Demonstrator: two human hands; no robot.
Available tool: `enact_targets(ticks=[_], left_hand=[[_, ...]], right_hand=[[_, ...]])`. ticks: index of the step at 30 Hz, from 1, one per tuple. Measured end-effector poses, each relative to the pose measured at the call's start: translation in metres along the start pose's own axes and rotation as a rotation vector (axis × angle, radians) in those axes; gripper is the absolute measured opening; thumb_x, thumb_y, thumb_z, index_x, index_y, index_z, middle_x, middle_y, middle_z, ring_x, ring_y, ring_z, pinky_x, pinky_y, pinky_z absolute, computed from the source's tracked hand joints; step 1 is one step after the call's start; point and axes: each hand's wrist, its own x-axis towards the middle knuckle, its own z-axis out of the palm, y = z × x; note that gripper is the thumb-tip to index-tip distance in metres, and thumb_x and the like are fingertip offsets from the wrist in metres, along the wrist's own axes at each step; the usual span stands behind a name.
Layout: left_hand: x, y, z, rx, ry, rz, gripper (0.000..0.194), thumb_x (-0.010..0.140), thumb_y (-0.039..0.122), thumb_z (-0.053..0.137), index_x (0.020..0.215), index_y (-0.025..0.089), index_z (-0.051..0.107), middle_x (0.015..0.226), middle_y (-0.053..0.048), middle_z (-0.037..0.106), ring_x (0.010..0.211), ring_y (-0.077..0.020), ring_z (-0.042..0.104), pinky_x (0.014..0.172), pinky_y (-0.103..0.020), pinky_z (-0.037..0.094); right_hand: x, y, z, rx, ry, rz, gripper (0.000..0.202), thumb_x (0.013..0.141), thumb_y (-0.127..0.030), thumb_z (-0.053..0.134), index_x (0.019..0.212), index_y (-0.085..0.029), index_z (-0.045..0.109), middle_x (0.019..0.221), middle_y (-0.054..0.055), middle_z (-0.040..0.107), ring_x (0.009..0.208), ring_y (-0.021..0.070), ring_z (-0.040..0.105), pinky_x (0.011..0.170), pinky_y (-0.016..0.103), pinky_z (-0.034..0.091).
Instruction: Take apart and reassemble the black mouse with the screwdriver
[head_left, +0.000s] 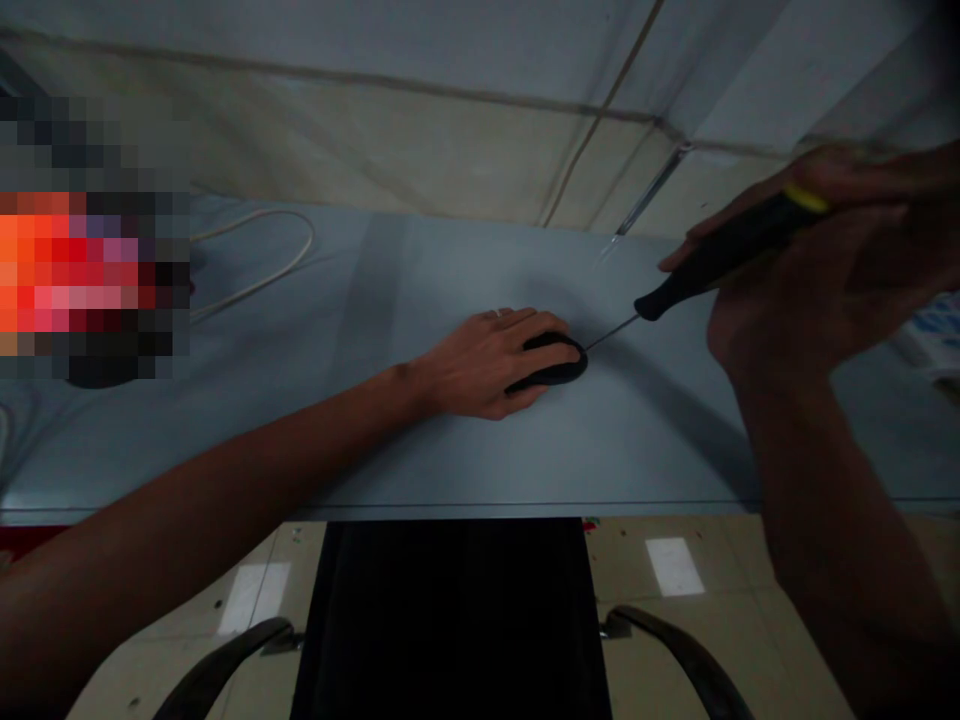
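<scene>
A black computer mouse point(553, 372) rests on the grey-blue table point(450, 460). Over it lies my left hand point(491, 362), its fingers wrapped round the sides and top and pressing it to the surface. My right hand point(795, 270), raised at the right, is closed round the dark handle of a screwdriver point(697, 265) with a yellow band near its end. The thin shaft slants down to the left, and its tip meets the right end of the mouse. Whether the tip sits in a screw or a seam is too small to tell.
A white cable point(259, 285) loops on the table at the left, beside a pixelated area. Behind the table stands a tiled wall point(360, 130). A black chair point(457, 620) with armrests is at the front edge. Part of a blue-and-white item point(937, 335) shows at the right.
</scene>
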Motion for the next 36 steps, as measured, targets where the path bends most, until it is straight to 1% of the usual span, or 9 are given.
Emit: enact_targets(ticks=[3,6,11,15,21,25,27,31,36], left_hand=[[0.0,0.0,0.0,-0.022,-0.003,-0.023,0.041,0.101,0.032,0.056,0.138,0.017,0.055,0.14,-0.015,0.061,0.121,-0.0277,0.064,0.1,-0.043,0.058],[0.001,-0.001,0.001,-0.034,-0.011,-0.033,0.042,0.1,0.033,0.055,0.139,0.016,0.054,0.139,-0.015,0.063,0.119,-0.0279,0.063,0.099,-0.043,0.057],[0.0,-0.001,0.0,-0.019,-0.027,-0.031,0.042,0.101,0.036,0.055,0.138,0.017,0.054,0.135,-0.015,0.063,0.115,-0.0277,0.063,0.095,-0.042,0.057],[0.0,-0.001,0.0,-0.026,-0.045,-0.044,0.04,0.102,0.037,0.054,0.137,0.018,0.054,0.136,-0.014,0.062,0.118,-0.0271,0.062,0.099,-0.042,0.056],[-0.001,-0.002,0.001,-0.04,-0.031,-0.04,0.038,0.103,0.038,0.053,0.136,0.02,0.054,0.137,-0.013,0.062,0.119,-0.0267,0.062,0.099,-0.042,0.056],[-0.001,-0.002,0.001,-0.062,-0.018,-0.035,0.037,0.103,0.038,0.053,0.135,0.02,0.054,0.137,-0.012,0.062,0.12,-0.0261,0.063,0.1,-0.042,0.056],[0.0,-0.003,0.0,-0.074,-0.014,-0.04,0.035,0.102,0.038,0.054,0.133,0.021,0.055,0.137,-0.012,0.063,0.118,-0.0254,0.063,0.099,-0.041,0.056],[0.0,-0.003,0.0,-0.125,0.025,-0.043,0.033,0.101,0.038,0.058,0.128,0.02,0.057,0.134,-0.011,0.066,0.117,-0.0252,0.065,0.099,-0.04,0.057],[-0.001,-0.005,0.0,-0.161,0.025,-0.06,0.032,0.1,0.039,0.061,0.125,0.02,0.058,0.135,-0.01,0.067,0.116,-0.0241,0.066,0.098,-0.038,0.057]], right_hand=[[0.003,0.009,-0.002,0.015,-0.137,-0.235,0.021,0.091,-0.054,0.074,0.108,-0.042,0.077,0.088,-0.003,0.065,0.071,0.0138,0.073,0.06,0.037,0.067],[0.008,0.019,-0.008,0.02,-0.182,-0.245,0.032,0.085,-0.052,0.082,0.114,-0.043,0.073,0.087,-0.004,0.066,0.073,0.0173,0.074,0.062,0.044,0.07],[0.011,0.017,-0.011,0.003,-0.083,-0.413,0.023,0.087,-0.059,0.078,0.103,-0.043,0.074,0.088,-0.007,0.065,0.073,0.0087,0.072,0.061,0.027,0.065],[0.009,0.007,-0.006,-0.07,-0.242,-0.312,0.021,0.099,-0.041,0.068,0.12,-0.044,0.07,0.098,-0.006,0.077,0.082,0.0152,0.076,0.066,0.036,0.066],[0.013,0.015,-0.008,-0.057,-0.08,-0.458,0.023,0.093,-0.057,0.072,0.104,-0.037,0.075,0.083,-0.007,0.066,0.068,0.0086,0.068,0.057,0.024,0.056],[0.012,0.015,-0.008,-0.033,-0.31,-0.393,0.033,0.098,-0.038,0.069,0.128,-0.051,0.065,0.105,-0.008,0.074,0.081,0.013,0.074,0.067,0.035,0.065],[0.012,0.013,-0.008,-0.016,-0.307,-0.416,0.042,0.094,-0.033,0.075,0.129,-0.052,0.064,0.104,-0.01,0.076,0.073,0.0106,0.073,0.063,0.031,0.064],[0.013,0.012,-0.006,-0.017,-0.163,-0.462,0.019,0.091,-0.045,0.078,0.109,-0.04,0.075,0.086,-0.007,0.07,0.067,0.0093,0.07,0.055,0.023,0.058],[0.012,0.012,-0.005,0.015,-0.26,-0.316,0.027,0.091,-0.046,0.078,0.117,-0.042,0.07,0.091,-0.007,0.072,0.073,0.0188,0.076,0.058,0.038,0.065]])
